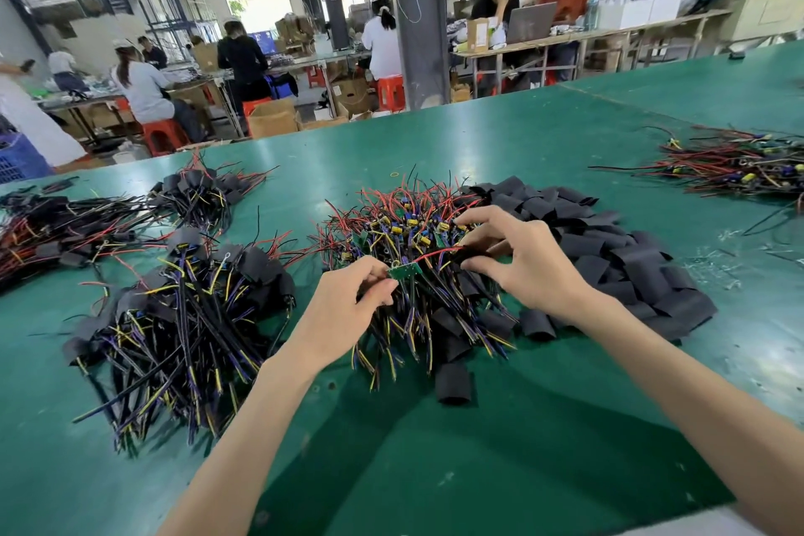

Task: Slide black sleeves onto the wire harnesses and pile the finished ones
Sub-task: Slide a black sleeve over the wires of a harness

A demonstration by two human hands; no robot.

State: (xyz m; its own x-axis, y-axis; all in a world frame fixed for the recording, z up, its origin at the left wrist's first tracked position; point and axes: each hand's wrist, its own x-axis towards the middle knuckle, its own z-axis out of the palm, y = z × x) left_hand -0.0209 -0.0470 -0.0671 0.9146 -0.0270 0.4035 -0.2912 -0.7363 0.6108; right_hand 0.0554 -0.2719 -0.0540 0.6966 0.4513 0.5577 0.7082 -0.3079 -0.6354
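Note:
My left hand [348, 296] pinches a wire harness by its small green circuit board [404, 271], just above the central pile of unsleeved harnesses [417, 231]. My right hand [517, 261] grips a black sleeve [472, 255] between thumb and fingers, at the harness's red wire. Loose black sleeves [609, 257] are heaped to the right of the pile. A pile of sleeved harnesses [182, 318] lies to the left.
The green table [435, 448] also holds more harness bundles at far left [52, 231], back left [200, 191] and far right [739, 165]. One sleeve [453, 384] lies alone near me. People work at benches beyond the table's far edge.

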